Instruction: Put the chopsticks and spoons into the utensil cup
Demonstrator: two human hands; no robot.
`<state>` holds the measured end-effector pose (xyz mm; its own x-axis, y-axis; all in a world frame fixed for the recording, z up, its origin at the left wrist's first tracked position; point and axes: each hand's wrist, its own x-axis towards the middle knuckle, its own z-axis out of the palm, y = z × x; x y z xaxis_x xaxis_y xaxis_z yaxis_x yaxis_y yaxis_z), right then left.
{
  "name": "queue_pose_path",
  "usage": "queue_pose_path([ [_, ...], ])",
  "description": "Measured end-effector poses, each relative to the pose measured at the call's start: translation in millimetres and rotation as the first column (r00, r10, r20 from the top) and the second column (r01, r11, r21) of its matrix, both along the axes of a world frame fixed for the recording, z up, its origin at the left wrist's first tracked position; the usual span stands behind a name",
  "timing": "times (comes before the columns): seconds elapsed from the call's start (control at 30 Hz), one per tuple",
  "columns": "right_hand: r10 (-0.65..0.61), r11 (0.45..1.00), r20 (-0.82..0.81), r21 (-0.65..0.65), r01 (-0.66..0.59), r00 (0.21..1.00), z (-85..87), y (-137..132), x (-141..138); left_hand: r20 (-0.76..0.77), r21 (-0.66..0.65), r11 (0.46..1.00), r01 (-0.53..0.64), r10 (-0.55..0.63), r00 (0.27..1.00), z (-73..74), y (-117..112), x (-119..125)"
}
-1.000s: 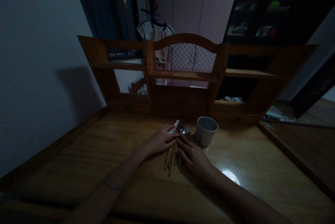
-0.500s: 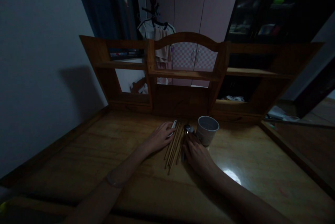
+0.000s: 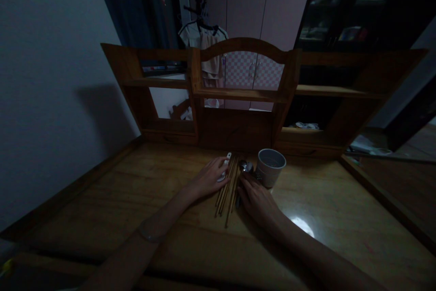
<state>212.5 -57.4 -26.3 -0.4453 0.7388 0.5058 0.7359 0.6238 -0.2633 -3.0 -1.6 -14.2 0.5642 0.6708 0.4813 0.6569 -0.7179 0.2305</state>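
Observation:
Several thin wooden chopsticks (image 3: 223, 201) lie in a loose bundle on the wooden desk, pointing away from me. On their left, my left hand (image 3: 208, 176) has its fingers around a white spoon (image 3: 228, 157), whose hole-ended handle sticks out past the fingertips. To the right of the bundle, my right hand (image 3: 256, 198) rests over metal spoons (image 3: 245, 166). Their shiny bowls show beyond my fingers, while most of the handles are hidden under the hand. A grey cup (image 3: 270, 170) with a perforated-looking side stands upright just right of my right fingers.
A wooden shelf unit (image 3: 238, 93) rises along the back edge of the desk (image 3: 136, 204). At the left is a white wall (image 3: 61, 55). Light from above reflects on the desktop at the right. Clothes on a rack (image 3: 204, 36) and a pink wardrobe stand behind.
The chopsticks have shifted slightly, and one near end now lies further right. More of the white spoon shows beside my left fingers. Both hands stay in nearly the same place.

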Motion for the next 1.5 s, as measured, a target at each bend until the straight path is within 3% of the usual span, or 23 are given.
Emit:
queue_pose_path([
  [0.17, 0.124, 0.992, 0.061, -0.003, -0.124, 0.990, 10.3, -5, -2, -0.019, -0.010, 1.000, -0.025, 0.025, 1.000, 2.0, -5, 5],
  [0.37, 0.291, 0.956, 0.193, -0.020, -0.293, 0.937, 11.3, -9, -5, -0.110, 0.025, 0.994, -0.107, 0.109, 0.988, 8.8, -14, 8],
  [0.67, 0.328, 0.939, 0.269, 0.008, -0.343, 0.906, 19.6, -10, -3, -0.057, -0.048, 0.966, -0.254, 0.252, 0.966, -9.2, -12, 17],
  [1.03, 0.362, 0.931, 0.291, -0.062, -0.360, 0.886, 23.1, -11, 0, 0.108, -0.154, 0.979, -0.134, 0.151, 0.983, -9.9, -2, 14],
  [1.17, 0.373, 0.927, 0.315, -0.074, -0.369, 0.873, 23.6, -13, 0, 0.143, -0.153, 0.972, -0.180, 0.202, 0.969, -14.7, 2, 13],
  [1.3, 0.393, 0.919, 0.310, -0.109, -0.379, 0.866, 25.7, -16, -1, 0.102, -0.128, 0.945, -0.301, 0.315, 0.944, -18.2, 0, 11],
  [1.5, 0.457, 0.889, 0.288, -0.183, -0.420, 0.842, 36.8, -23, 0, 0.057, -0.076, 0.928, -0.364, 0.368, 0.928, -12.2, -6, 12],
])
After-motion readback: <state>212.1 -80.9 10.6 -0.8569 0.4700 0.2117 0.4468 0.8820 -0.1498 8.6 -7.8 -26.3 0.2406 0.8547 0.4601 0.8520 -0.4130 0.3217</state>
